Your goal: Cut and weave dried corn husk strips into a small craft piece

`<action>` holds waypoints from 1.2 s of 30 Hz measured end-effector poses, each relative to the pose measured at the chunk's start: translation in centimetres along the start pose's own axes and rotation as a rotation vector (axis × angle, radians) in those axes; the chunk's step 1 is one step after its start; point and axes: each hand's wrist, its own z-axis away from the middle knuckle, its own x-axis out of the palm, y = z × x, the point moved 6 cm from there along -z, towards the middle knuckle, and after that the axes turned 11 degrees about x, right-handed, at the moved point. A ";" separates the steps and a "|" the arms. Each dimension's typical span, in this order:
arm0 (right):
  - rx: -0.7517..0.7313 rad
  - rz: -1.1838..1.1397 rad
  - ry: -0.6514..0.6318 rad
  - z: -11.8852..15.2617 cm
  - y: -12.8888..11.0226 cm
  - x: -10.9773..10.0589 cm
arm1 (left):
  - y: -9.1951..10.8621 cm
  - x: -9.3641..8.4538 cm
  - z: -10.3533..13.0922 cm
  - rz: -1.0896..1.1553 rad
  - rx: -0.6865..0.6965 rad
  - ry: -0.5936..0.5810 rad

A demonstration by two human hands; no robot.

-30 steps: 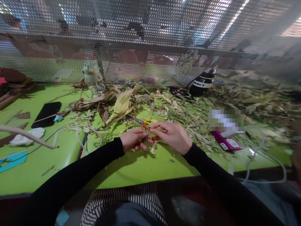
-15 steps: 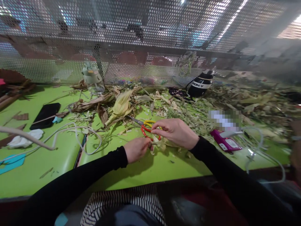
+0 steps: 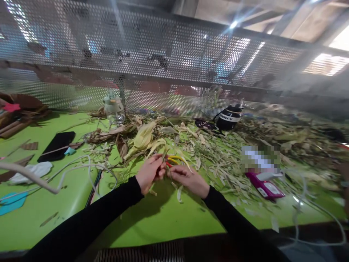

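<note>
My left hand (image 3: 150,172) is closed on pale corn husk strips (image 3: 157,144), whose curling ends rise above the fingers. Close beside it, my right hand (image 3: 190,181) has thumb and fingers pinched together near the same strips; what lies between its fingertips is too small to make out. Scissors (image 3: 177,158) with red and yellow handles lie just behind both hands, partly covered by them. Past the left hand rests a yellowish bundle of corn husk (image 3: 142,137). A small curled husk piece (image 3: 179,194) hangs or lies below the right fingers.
Shredded husk (image 3: 218,160) spreads over the green table (image 3: 152,222). On the left are a black phone (image 3: 56,146), crumpled tissue (image 3: 31,172) and a white cable (image 3: 89,171). A clear bottle (image 3: 113,108), a black bottle (image 3: 229,117) and a magenta device (image 3: 265,185) stand or lie farther out.
The view has tilted up. My left hand has turned and risen toward the scissors, with husk strips now sticking up from it. My right hand has drawn back from above the scissors' handles.
</note>
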 end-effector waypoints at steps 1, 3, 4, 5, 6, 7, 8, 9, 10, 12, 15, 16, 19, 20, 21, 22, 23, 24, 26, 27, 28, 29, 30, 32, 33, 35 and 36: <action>0.004 -0.014 0.019 -0.1 0.2 0.1 | 0.1 0.2 0.1 0.058 -0.002 -0.024; 0.015 -0.040 0.043 -0.3 0.6 0.1 | 0.4 0.3 0.3 0.144 -0.015 -0.045; 0.024 -0.049 0.044 -0.4 0.8 0.1 | 0.5 0.2 0.3 0.169 -0.021 -0.041; 0.031 -0.054 0.044 -0.4 1.0 0.0 | 0.6 0.2 0.3 0.185 -0.022 -0.034; 0.036 -0.051 0.045 -0.4 1.1 -0.1 | 0.8 0.1 0.3 0.195 -0.018 -0.028; 0.039 -0.038 0.046 -0.3 1.3 -0.3 | 0.9 0.0 0.3 0.198 -0.012 -0.024; 0.043 -0.018 0.051 -0.1 1.4 -0.5 | 1.0 0.0 0.3 0.196 -0.004 -0.021; 0.047 0.003 0.056 0.0 1.5 -0.7 | 1.2 -0.1 0.3 0.188 0.003 -0.019; 0.050 0.023 0.059 0.2 1.6 -0.9 | 1.2 -0.1 0.3 0.177 0.011 -0.020; 0.043 0.071 0.075 0.6 1.6 -1.2 | 1.2 0.0 0.2 0.138 0.024 -0.026; -0.007 0.192 0.149 1.8 0.9 -1.1 | 1.1 -0.3 -0.1 -0.010 0.092 -0.042; -0.035 0.253 0.185 2.4 0.4 -0.8 | 1.0 -0.5 -0.3 -0.111 0.137 -0.049; -0.167 0.493 0.277 4.6 -1.7 0.7 | 0.8 -1.0 -0.9 -0.588 0.321 -0.105; -0.233 0.586 0.315 5.5 -2.7 1.2 | 0.7 -0.9 -1.0 -0.749 0.385 -0.134; -0.306 0.679 0.358 6.4 -3.7 1.4 | 0.6 -0.8 -1.0 -0.881 0.436 -0.174; -0.376 0.771 0.398 7.1 -4.7 1.4 | 0.4 -0.6 -0.8 -0.975 0.468 -0.225; -0.442 0.850 0.447 7.8 -5.6 1.1 | 0.1 -0.3 -0.6 -1.031 0.476 -0.286; -0.479 0.909 0.500 8.2 -6.5 0.3 | -0.2 0.1 -0.3 -1.052 0.463 -0.359; -0.498 0.963 0.575 8.5 -7.8 -1.9 | -0.7 1.0 0.5 -1.022 0.406 -0.523; -0.453 0.949 0.579 8.3 -8.1 -3.1 | -1.0 1.5 1.0 -0.988 0.376 -0.606; -0.414 0.936 0.556 8.0 -8.3 -4.2 | -1.2 1.9 1.5 -0.958 0.349 -0.683; -0.395 0.923 0.494 7.6 -8.4 -4.9 | -1.4 2.3 1.9 -0.951 0.332 -0.750; -0.377 0.916 0.422 7.3 -8.4 -5.2 | -1.5 2.5 2.1 -0.974 0.330 -0.788; -0.341 0.955 0.290 6.9 -8.1 -5.3 | -1.5 2.2 2.0 -1.140 0.381 -0.760; -0.321 0.992 0.239 6.9 -8.1 -5.2 | -1.4 1.8 1.6 -1.238 0.404 -0.717; -0.282 1.056 0.154 7.1 -8.2 -5.3 | -1.2 1.1 1.0 -1.382 0.412 -0.642; -0.272 1.064 0.115 7.3 -8.4 -5.5 | -1.2 0.8 0.8 -1.410 0.395 -0.636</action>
